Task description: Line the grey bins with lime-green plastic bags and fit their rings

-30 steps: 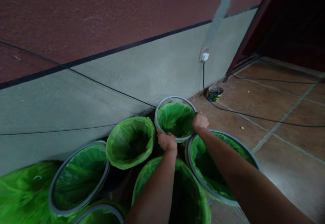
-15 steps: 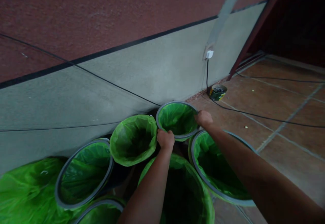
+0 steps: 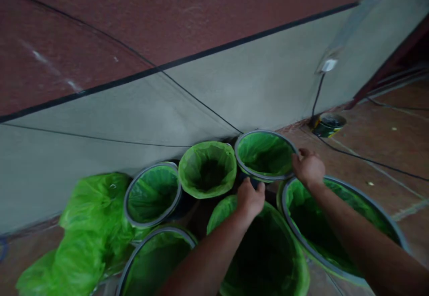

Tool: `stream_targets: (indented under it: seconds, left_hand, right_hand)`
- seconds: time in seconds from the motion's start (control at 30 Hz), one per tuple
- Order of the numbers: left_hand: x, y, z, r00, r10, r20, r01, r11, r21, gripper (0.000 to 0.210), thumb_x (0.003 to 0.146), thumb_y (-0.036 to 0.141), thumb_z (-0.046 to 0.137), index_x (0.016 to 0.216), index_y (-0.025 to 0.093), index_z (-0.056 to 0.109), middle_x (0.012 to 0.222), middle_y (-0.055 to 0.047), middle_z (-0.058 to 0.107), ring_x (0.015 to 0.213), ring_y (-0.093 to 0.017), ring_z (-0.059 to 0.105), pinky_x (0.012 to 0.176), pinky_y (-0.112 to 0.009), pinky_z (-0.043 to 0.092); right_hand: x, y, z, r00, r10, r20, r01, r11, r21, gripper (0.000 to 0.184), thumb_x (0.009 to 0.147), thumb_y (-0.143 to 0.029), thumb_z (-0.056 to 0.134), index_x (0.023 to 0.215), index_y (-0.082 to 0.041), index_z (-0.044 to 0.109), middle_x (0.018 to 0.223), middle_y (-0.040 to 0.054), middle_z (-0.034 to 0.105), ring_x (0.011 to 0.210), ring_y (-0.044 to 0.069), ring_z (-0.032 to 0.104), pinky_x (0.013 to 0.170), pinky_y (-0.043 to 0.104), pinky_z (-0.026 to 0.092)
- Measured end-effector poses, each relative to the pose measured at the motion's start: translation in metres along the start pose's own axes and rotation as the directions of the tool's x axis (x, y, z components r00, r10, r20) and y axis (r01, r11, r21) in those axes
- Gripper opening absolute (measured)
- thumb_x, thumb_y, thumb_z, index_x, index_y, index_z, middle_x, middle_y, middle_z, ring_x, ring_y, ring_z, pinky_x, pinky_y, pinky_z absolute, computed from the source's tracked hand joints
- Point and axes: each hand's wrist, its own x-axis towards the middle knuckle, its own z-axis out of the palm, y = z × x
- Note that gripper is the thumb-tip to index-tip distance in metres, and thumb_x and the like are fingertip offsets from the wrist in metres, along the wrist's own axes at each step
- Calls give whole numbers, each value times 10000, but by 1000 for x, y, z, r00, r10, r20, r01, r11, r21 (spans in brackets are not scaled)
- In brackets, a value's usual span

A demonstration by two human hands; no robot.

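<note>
A small trash bin (image 3: 266, 179) with a grey ring rim and a green bag lining stands against the wall. My right hand (image 3: 310, 167) is at its right rim, fingers bent over the edge. My left hand (image 3: 250, 200) is just below its front left side, thumb and fingers apart and nothing visible in them. To its left stands another bin (image 3: 208, 193), its green liner folded over the rim. Under my left forearm is a larger green-lined bin (image 3: 298, 260). A wide grey-rimmed bin (image 3: 372, 202) sits below my right forearm.
Two more grey-rimmed bins (image 3: 150, 171) (image 3: 157, 260) stand on the left, beside a heap of green plastic bags (image 3: 90, 229). Black cables (image 3: 201, 101) run along the wall. A tin can (image 3: 328, 126) sits on the tiled floor below a white plug (image 3: 329, 65).
My view has swung left, so the bins appear farther right. My left hand has come away from the rim of the neighbouring liner-folded bin, and its fingers have spread. My right hand stays at the grey rim.
</note>
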Motion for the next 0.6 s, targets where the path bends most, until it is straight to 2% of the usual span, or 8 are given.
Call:
stream_targets:
  seconds: [0.07, 0.13, 0.2, 0.3, 0.37, 0.4, 0.53, 0.6]
  left_hand:
    - [-33, -27, -24, 993, 118, -21, -119, 993, -15, 382, 888, 426, 547, 1205, 239, 650, 1109, -62, 735, 889, -196, 711, 817, -267, 543]
    - [-59, -67, -63, 984, 167, -67, -169, 985, -24, 305, 883, 372, 547, 1144, 281, 676, 1053, -8, 749, 835, -162, 705, 822, -247, 532]
    - [-74, -117, -114, 973, 80, -216, -80, 997, 8, 261, 884, 307, 528, 1088, 275, 689, 994, 6, 754, 849, -148, 700, 836, -234, 517]
    - [-77, -203, -193, 891, -190, -412, 253, 962, 104, 280, 887, 267, 519, 1125, 215, 657, 1008, -36, 750, 926, -176, 698, 866, -253, 504]
    - [-74, -255, -231, 817, -375, -439, 486, 857, 172, 330, 879, 252, 531, 1176, 146, 627, 1041, -103, 742, 1004, -231, 687, 858, -288, 507]
    - [-72, -276, -244, 797, -411, -443, 537, 818, 207, 349, 880, 254, 533, 1189, 117, 618, 1089, -138, 728, 1046, -251, 675, 864, -298, 503]
    - [-65, -331, -259, 806, -510, -300, 580, 783, 225, 358, 904, 332, 515, 1102, 69, 656, 1126, -194, 708, 1057, -266, 672, 811, -282, 508]
    - [-60, -343, -255, 816, -533, -223, 573, 797, 191, 324, 886, 333, 539, 995, 71, 696, 1060, -193, 724, 1016, -268, 687, 762, -269, 513]
  right_hand:
    - [-34, -12, -4, 994, -109, -29, 111, 989, 93, 439, 919, -349, 440, 1250, -103, 590, 1201, 193, 639, 1049, 301, 630, 919, 391, 473]
    - [-79, -37, -5, 976, -215, 41, 198, 949, 243, 393, 912, -354, 446, 1186, -136, 623, 1124, 151, 681, 873, 247, 660, 832, 348, 505]
    - [-130, -74, -2, 915, -367, 166, 288, 884, 368, 322, 908, -345, 450, 1084, -175, 660, 1053, 112, 707, 835, 217, 659, 788, 306, 513]
    - [-203, -141, 15, 655, -675, 340, 486, 721, 494, 267, 922, -312, 459, 1050, -206, 668, 1038, 57, 711, 849, 180, 660, 803, 268, 502]
    - [-239, -183, 33, 527, -752, 396, 628, 659, 415, 250, 924, -248, 464, 1049, -178, 669, 1046, 77, 705, 938, 191, 648, 874, 273, 474]
    - [-252, -201, 43, 471, -777, 417, 701, 617, 358, 254, 923, -201, 456, 1062, -167, 666, 1065, 87, 698, 976, 194, 636, 899, 274, 458]
    - [-274, -243, 77, 136, -856, 498, 944, 265, 198, 294, 892, -74, 451, 1082, -154, 661, 1122, 96, 665, 1105, 222, 564, 981, 313, 405]
    - [-276, -251, 88, 10, -827, 562, 982, 115, 152, 261, 898, -90, 463, 1048, -148, 669, 1088, 95, 668, 1094, 238, 562, 988, 349, 403]
